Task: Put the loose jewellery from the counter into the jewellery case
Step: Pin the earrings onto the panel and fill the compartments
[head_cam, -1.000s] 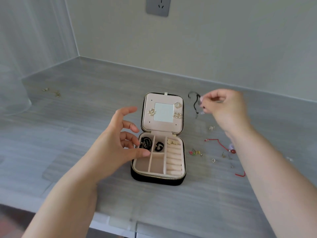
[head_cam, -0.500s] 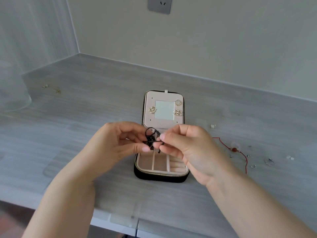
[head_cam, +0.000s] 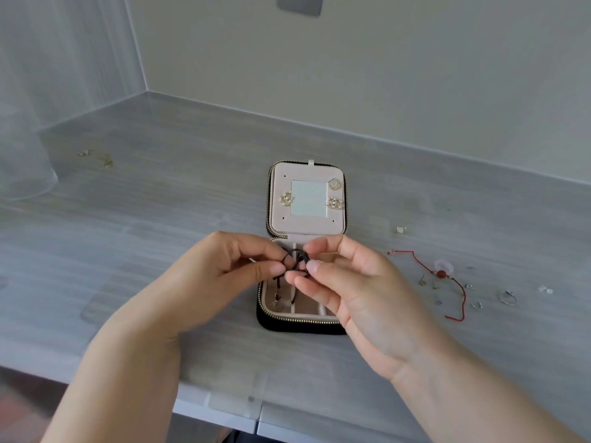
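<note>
Jewellery lay on both sides of the jewellery case (head_cam: pixel 297 326) on the counter (head_cam: pixel 160 251), and each piece carried its own risk for you. Far to the left of the case, a gold chain (head_cam: pixel 99 158) sat pale against the grey; you could easily have overlooked it. Above the case's open tray, your left hand (head_cam: pixel 217 276) pinched a black cord (head_cam: pixel 302 257) between thumb and fingertips. Your right hand (head_cam: pixel 361 292) pinched the same cord from the other side, so both were clamped on it. Its tails hung into the tray; had you let go unevenly, I judge a tail could have draped over the zip edge and caught there, or the loops could have tangled. Right of the case, a red cord (head_cam: pixel 460 284) lay among tiny pieces and a silver ring (head_cam: pixel 508 297); lifting it carelessly could have scattered them.

The chain looked fine and crumpled. The black cord was thin, wound into small loops, with darker reddish tails. The case was black outside with a gold zip and pale lining. Its lid (head_cam: pixel 275 187) lay open, with three earrings pinned around a mirror (head_cam: pixel 308 199). The red cord was wavy, with one red bead.
</note>
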The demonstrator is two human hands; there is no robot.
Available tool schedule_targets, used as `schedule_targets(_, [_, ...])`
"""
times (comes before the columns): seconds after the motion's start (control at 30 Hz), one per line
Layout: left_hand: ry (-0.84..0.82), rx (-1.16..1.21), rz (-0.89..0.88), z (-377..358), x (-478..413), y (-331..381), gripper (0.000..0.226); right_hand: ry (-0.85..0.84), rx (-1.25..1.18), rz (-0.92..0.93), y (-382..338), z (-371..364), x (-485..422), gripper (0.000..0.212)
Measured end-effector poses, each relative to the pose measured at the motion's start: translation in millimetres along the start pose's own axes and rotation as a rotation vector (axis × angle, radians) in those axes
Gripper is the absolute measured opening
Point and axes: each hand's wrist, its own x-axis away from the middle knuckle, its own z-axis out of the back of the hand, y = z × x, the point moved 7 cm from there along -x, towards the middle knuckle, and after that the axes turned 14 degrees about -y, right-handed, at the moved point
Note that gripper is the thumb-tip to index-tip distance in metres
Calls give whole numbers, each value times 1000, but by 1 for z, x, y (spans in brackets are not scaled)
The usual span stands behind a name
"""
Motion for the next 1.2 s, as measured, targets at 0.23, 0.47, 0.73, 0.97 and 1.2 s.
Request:
schedule_targets(0.23, [62, -22, 52, 6, 3, -5, 26, -9, 662, 162, -13, -7, 7, 20])
schedule_targets(0.47, [33, -250, 66, 3, 4, -3, 24, 71, 1065, 302, -10, -10, 12, 18])
schedule_targets(0.73, [-56, -269, 57, 0, 5, -5, 25, 103, 1308, 411, -10, -20, 10, 6])
schedule_targets(0.97, [-2, -244, 44, 4, 4, -8, 23, -5, 1531, 460, -3, -29, 13, 27])
schedule_targets(1.2, [53, -246, 46, 8, 4, -6, 41, -42, 1480, 450, -1, -23, 18, 23])
